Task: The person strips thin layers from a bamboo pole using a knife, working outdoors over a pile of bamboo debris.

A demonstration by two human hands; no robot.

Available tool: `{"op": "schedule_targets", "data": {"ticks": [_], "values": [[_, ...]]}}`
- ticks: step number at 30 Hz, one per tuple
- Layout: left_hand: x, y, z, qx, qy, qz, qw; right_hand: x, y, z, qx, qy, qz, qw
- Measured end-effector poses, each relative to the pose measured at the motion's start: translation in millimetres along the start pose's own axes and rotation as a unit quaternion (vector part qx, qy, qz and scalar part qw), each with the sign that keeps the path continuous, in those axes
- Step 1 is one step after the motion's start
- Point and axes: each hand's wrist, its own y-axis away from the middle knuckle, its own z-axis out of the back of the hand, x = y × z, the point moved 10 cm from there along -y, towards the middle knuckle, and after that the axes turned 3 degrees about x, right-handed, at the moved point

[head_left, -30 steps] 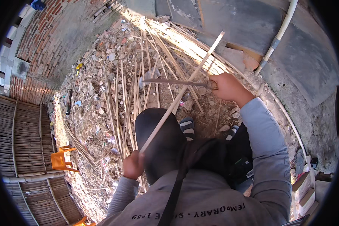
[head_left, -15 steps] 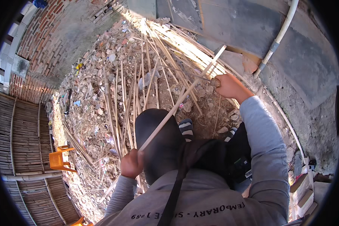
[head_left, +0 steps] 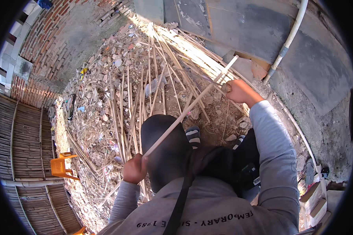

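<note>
A long, pale bamboo strip point(head_left: 182, 114) slants from lower left to upper right across my dark-clad knee. My left hand point(head_left: 135, 169) is closed round its lower end. In my right hand point(head_left: 240, 92), closed near the upper end, is a knife point(head_left: 226, 87) with a short, rounded handle. The thin blade reaches left from that handle and crosses the strip, edge-on and hard to make out. Whether the blade bites into the strip cannot be seen.
Several loose bamboo strips point(head_left: 130, 113) lie fanned over rubble-strewn ground ahead. Dark panels and a pale pipe point(head_left: 290, 37) stand at the right. An orange plastic chair point(head_left: 60, 167) is at the left, beside a woven bamboo screen point(head_left: 26, 137). A brick wall point(head_left: 47, 37) rises at far left.
The strip's upper end has shifted slightly right and down. My right hand with the knife has moved a little down, and my left hand slightly left.
</note>
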Motion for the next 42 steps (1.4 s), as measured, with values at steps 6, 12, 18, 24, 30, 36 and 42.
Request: {"op": "schedule_targets", "data": {"ticks": [6, 12, 18, 24, 30, 36, 42], "values": [[8, 3, -2, 0.011, -0.007, 0.013, 1.000, 32, 9, 7, -0.013, 0.029, 0.014, 0.999], [11, 4, -6, -0.012, 0.011, 0.009, 1.000, 54, 17, 14, 0.027, 0.006, 0.075, 0.997], [8, 13, -2, -0.033, -0.008, 0.020, 0.999, 62, 17, 19, 0.003, 0.025, 0.079, 0.997], [-3, 14, -2, 0.069, 0.079, 0.022, 0.994, 77, 21, 7, 0.036, 0.035, 0.096, 0.994], [-10, 12, -9, 0.110, 0.136, 0.040, 0.984, 78, 18, -14, 0.078, 0.038, 0.106, 0.991], [-7, 10, -12, 0.112, 0.139, 0.041, 0.983, 83, 13, -18, 0.032, 0.040, 0.125, 0.991], [-11, 6, -14, 0.092, 0.112, 0.022, 0.989, 23, -2, -10, -0.037, -0.125, 0.008, 0.991]]}}
